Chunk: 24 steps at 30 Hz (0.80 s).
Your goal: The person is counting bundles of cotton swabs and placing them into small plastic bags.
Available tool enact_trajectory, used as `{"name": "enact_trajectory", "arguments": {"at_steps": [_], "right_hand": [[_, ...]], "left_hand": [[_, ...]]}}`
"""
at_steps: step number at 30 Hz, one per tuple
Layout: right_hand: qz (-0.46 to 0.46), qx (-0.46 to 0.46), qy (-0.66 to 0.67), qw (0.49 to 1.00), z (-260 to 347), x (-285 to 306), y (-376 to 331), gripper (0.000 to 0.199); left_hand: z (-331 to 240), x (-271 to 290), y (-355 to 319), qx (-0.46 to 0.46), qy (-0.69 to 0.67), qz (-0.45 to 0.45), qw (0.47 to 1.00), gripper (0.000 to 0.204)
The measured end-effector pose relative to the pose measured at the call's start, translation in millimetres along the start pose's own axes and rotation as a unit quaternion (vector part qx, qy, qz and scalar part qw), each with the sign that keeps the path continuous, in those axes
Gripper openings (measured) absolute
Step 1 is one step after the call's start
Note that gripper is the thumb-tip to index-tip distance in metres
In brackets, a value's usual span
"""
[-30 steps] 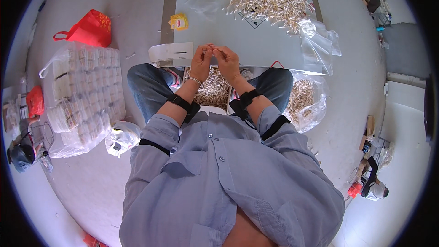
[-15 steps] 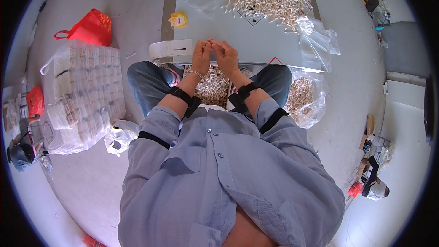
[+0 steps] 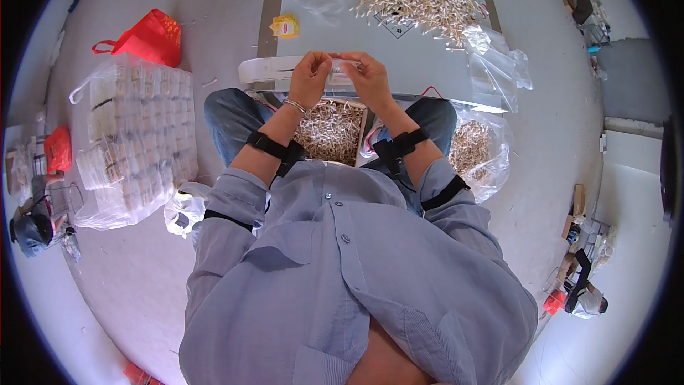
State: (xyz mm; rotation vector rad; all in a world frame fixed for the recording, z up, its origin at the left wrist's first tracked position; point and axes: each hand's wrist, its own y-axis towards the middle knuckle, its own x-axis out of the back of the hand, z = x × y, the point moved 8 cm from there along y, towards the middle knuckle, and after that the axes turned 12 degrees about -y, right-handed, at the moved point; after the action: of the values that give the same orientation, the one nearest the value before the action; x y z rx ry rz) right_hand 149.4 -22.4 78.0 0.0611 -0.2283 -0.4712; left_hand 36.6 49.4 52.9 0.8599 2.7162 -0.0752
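Grey floor (image 3: 128, 292) — both hands pinch a clear packet (image 3: 340, 71) above it.

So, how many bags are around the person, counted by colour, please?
Red bags: 2, one beside the table, one at far left
Clear bags: 3, a big full one at left, one by the right knee, an empty one on the table
White bags: 1
Total: 6
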Motion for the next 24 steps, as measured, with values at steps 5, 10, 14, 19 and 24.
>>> {"name": "enact_trajectory", "arguments": {"at_steps": [5,10,14,19,24], "right_hand": [[0.003,0.043,-0.07,0.997,4,6,7,0.006],[-0.022,0.037,-0.087,0.995,4,10,11,0.004],[0.02,-0.004,-0.049,0.999,11,9,8,0.006],[0.033,-0.02,0.009,0.999,6,19,8,0.012],[0.024,0.004,0.016,1.0,8,20,9,0.009]], "left_hand": [[-22,-13,2,-0.052,0.131,0.018,0.99,0.009],[-15,-14,7,-0.055,0.112,0.027,0.992,0.009],[-13,-15,7,-0.03,0.007,0.05,0.998,0.011],[-17,-16,10,-0.021,0.003,0.039,0.999,0.012],[-20,-19,11,-0.032,-0.005,0.056,0.998,0.013]]}}
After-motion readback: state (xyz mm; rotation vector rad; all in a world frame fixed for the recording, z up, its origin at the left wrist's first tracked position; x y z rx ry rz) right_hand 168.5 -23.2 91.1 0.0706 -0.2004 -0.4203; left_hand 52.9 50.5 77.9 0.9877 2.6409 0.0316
